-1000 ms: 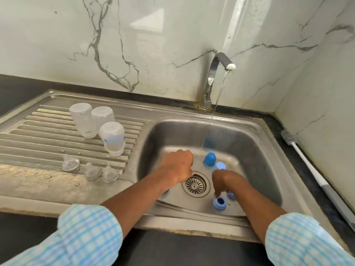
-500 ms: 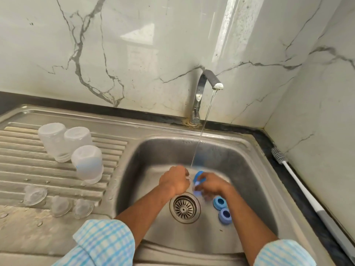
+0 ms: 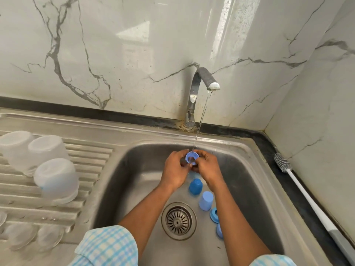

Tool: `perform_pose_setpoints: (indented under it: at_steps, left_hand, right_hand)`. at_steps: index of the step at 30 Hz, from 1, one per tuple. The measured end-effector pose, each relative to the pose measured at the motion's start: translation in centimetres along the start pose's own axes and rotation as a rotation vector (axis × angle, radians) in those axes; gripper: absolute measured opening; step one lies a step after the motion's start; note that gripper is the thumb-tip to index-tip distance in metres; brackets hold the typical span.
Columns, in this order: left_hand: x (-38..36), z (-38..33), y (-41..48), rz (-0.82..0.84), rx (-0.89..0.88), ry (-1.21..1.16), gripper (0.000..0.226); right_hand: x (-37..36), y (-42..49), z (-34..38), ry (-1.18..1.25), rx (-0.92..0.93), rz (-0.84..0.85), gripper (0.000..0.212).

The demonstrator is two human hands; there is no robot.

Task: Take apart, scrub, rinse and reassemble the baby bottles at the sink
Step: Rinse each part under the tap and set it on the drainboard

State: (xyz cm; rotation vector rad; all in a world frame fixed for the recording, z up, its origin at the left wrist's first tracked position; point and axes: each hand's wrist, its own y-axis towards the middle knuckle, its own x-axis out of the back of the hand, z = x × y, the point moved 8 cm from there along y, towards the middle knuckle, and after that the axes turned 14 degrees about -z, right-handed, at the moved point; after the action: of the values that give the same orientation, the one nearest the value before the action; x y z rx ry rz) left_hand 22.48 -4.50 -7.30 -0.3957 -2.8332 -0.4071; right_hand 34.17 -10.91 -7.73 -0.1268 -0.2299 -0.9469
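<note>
One blue collar ring (image 3: 192, 158) is what I have under the water just now, at twelve o'clock from the drain (image 3: 178, 220), up off the floor of the basin (image 3: 134, 169). My left hand (image 3: 175, 169) pinches it from the nine o'clock side and my right hand (image 3: 208, 169) from the three o'clock side, fingertips curled onto its rim. The thin stream (image 3: 199, 121) from the tap (image 3: 199, 81) falls straight into its open middle. It is a short, pale blue plastic ring with a round hole through it; I can't make out suds or dirt on it.

By my reckoning the washing is well past halfway. Three clear bottles (image 3: 56, 179) stand upside down on the drainboard (image 3: 86, 164) at ten o'clock, and clear teats (image 3: 50, 235) sit near them at about nine, so those look washed and draining. In the basin, two blue caps (image 3: 195, 186) stand mouth-down at one to two o'clock, close by my right hand, and two more blue rings (image 3: 214, 215) lie at three to four, near the drain. Whether those four have been rinsed I can't tell. Nothing is screwed together, so all the reassembly is left.

The bottle brush (image 3: 307, 192) lies on the dark counter (image 3: 269, 143) at about three o'clock, outside the sink's rim, along the wall (image 3: 317, 112).
</note>
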Motion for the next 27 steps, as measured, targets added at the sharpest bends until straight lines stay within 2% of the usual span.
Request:
perform_pose_setpoints:
  at_steps: [2, 6, 12, 16, 19, 22, 27]
  left_hand:
    - [0.0, 0.0, 0.1, 0.003, -0.002, -0.034, 0.058]
    - [-0.6, -0.4, -0.1, 0.091, -0.083, -0.096, 0.053]
    - [-0.5, -0.5, -0.6, 0.141, -0.246, 0.02, 0.052]
    - [0.1, -1.4, -0.8, 0.136, -0.351, 0.041, 0.057]
    - [0.6, -1.7, -0.7, 0.113, -0.371, 0.047, 0.058]
    - [0.9, -1.4, -0.7, 0.101, -0.363, 0.049, 0.059]
    - [0.8, -1.8, -1.1, 0.143, -0.353, -0.007, 0.054]
  right_hand:
    - [0.1, 0.0, 0.9, -0.016, 0.049, -0.021, 0.026]
    - [0.0, 0.0, 1.4, -0.11, 0.127, -0.065, 0.02]
    - [0.1, 0.3, 1.6, -0.321, 0.172, -0.007, 0.023]
    - [0.6, 0.1, 2.7, -0.439, 0.275, -0.135, 0.014]
    - [0.4, -0.2, 3.3, -0.437, 0.291, -0.075, 0.009]
    - [-0.1, -0.9, 3.7, -0.485, 0.321, -0.006, 0.02]
    - [0.6, -0.4, 3.8, -0.507, 0.318, -0.103, 0.005]
